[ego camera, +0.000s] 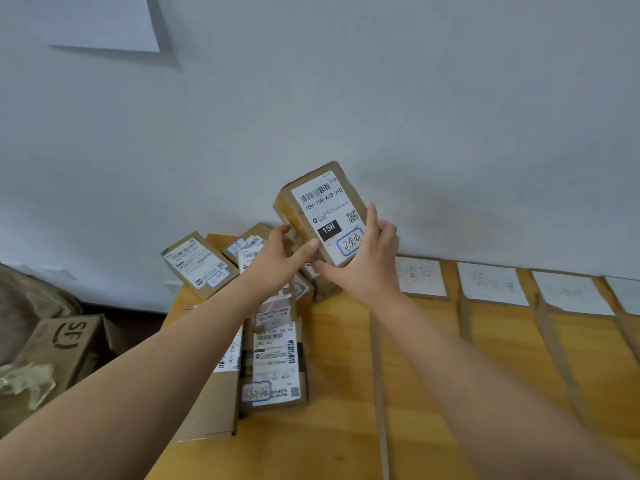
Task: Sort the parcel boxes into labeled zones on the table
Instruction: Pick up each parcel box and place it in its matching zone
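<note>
A small brown parcel box [322, 206] with a white label reading 15H is held up, tilted, above the table's far edge. My left hand [277, 258] grips its lower left side and my right hand [367, 261] holds its lower right corner. Below and left lies a pile of labelled parcel boxes [273, 358] on the wooden table [450, 375], with another box [199, 263] at the pile's far left. White zone labels [490, 284] with handwriting line the table's far edge, and strips of brown tape [379, 375] divide the zones.
A white wall rises right behind the table. On the floor to the left stands a larger cardboard box marked SF [65, 344] with crumpled paper [24, 382] in front of it. More zone labels [568, 294] continue to the right.
</note>
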Available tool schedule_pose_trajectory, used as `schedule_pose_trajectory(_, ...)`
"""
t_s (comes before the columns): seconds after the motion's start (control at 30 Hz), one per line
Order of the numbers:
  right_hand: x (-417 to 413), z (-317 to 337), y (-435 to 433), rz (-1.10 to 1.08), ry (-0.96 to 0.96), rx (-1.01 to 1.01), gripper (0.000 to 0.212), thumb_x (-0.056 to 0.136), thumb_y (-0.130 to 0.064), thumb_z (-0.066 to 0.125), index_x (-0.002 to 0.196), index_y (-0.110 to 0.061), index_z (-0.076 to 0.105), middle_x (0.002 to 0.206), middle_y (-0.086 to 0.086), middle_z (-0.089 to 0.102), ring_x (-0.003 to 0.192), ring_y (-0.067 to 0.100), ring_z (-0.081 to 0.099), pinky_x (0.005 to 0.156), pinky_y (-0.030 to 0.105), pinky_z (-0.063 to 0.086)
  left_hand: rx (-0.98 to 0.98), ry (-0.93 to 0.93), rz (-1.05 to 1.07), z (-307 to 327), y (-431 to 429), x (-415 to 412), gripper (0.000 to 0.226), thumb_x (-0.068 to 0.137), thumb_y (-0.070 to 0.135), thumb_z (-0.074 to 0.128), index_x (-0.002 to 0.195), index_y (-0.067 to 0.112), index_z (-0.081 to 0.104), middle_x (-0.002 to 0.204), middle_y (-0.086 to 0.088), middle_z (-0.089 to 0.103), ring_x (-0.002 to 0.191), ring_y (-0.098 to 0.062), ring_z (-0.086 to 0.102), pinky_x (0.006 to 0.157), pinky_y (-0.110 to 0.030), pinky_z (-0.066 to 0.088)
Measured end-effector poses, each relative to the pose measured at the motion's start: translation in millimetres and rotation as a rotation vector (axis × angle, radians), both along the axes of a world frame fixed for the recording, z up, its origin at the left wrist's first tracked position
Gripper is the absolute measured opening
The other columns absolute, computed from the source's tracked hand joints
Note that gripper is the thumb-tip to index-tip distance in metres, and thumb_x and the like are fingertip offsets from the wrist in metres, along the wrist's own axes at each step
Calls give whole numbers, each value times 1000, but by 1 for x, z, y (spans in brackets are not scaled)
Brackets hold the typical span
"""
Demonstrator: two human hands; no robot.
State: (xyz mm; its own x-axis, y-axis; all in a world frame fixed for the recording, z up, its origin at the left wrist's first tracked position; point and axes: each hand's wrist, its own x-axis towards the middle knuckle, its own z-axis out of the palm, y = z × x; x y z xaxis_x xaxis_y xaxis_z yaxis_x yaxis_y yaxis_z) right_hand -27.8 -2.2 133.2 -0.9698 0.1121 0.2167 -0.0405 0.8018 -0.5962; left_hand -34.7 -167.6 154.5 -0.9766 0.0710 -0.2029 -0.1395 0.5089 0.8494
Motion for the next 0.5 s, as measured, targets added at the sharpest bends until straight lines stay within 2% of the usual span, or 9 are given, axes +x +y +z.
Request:
schedule_pose_trajectory(0.1, 33, 15, 15, -66, 67, -57, 133, 58, -62, 78, 151, -8, 0, 134, 12, 24, 124, 28, 23, 107, 39, 35, 328, -50, 60, 15, 30, 19, 100, 68, 66, 62, 148, 26, 16, 131, 0, 51, 116, -18, 56, 97, -40, 48)
schedule_pose_trajectory(0.17, 52, 22, 27, -78, 96, -40, 134, 58, -61, 79, 151, -5, 0, 134, 11, 22, 125, 27, 22, 108, 38, 35, 431, -57, 64, 20, 45, 29, 93, 73, 58, 68, 146, 32, 16, 124, -2, 57, 112, -19, 60, 91, -40, 52)
schedule_pose_trajectory(0.3, 83, 40, 53, -21, 116, -74, 129, 62, -57, 80, 151, -7, 2, 137, 10, 21, 128, 22, 20, 102, 22, 24, 567, -55, 81, 29, 68, 48, 76, 82, 39, 70, 142, 33, 24, 115, -6, 63, 105, -20, 64, 83, -39, 56)
schedule_pose_trajectory(0.4, 96, 52, 73, 39, 141, -182, 104, 72, -43, 78, 149, -12, 16, 134, 5, 26, 128, 17, 29, 101, 22, 33, 615, -27, 82, 38, 77, 55, 69, 85, 36, 68, 142, 32, 29, 115, -6, 64, 105, -22, 65, 80, -39, 57)
schedule_pose_trajectory(0.5, 104, 61, 91, 113, 145, -389, 64, 88, -29, 66, 142, -16, 35, 126, -1, 36, 118, 7, 45, 99, 29, 48, 598, 11, 58, 48, 80, 62, 65, 88, 32, 64, 143, 33, 31, 114, -3, 65, 103, -18, 65, 84, -39, 54)
